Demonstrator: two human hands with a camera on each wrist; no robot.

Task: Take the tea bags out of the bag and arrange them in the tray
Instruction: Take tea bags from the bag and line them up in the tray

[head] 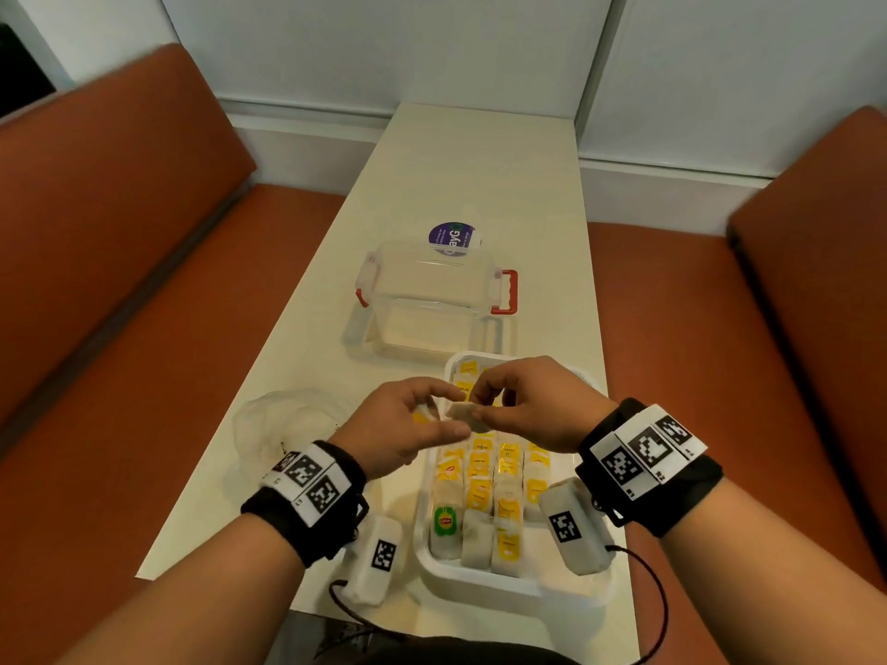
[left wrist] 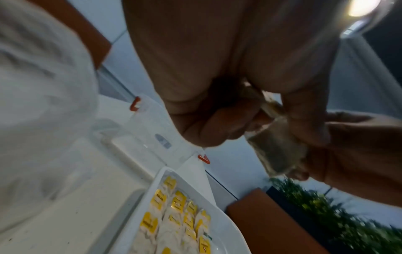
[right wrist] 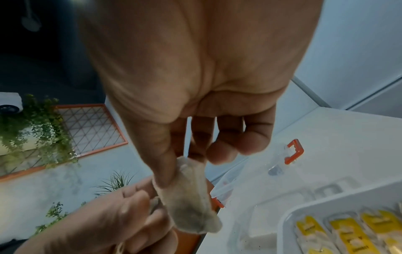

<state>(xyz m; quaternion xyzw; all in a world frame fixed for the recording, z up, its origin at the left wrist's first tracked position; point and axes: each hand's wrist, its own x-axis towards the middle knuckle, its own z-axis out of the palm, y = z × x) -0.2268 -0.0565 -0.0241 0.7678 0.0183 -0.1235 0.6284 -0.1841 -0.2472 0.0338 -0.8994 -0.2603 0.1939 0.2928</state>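
A pale tea bag (head: pixel 461 414) hangs over the white tray (head: pixel 480 579), pinched from both sides. My left hand (head: pixel 449 414) holds its left end between thumb and curled fingers, and a yellow tag shows under those fingers. My right hand (head: pixel 480 404) pinches the right end. The right wrist view shows the thumb and forefinger of my right hand (right wrist: pixel 180 170) closed on the tea bag (right wrist: pixel 191 202). In the left wrist view, my left hand (left wrist: pixel 267 120) grips the tea bag (left wrist: pixel 276 151). Several rows of yellow-tagged tea bags (head: pixel 494 472) fill the tray. The crumpled clear plastic bag (head: pixel 288 424) lies to the tray's left.
A clear lidded box with red latches (head: pixel 432 300) stands just beyond the tray, with a purple round sticker (head: pixel 453 238) behind it. The narrow white table (head: pixel 461 175) runs between two orange benches (head: pixel 120 280) and ends at a white wall.
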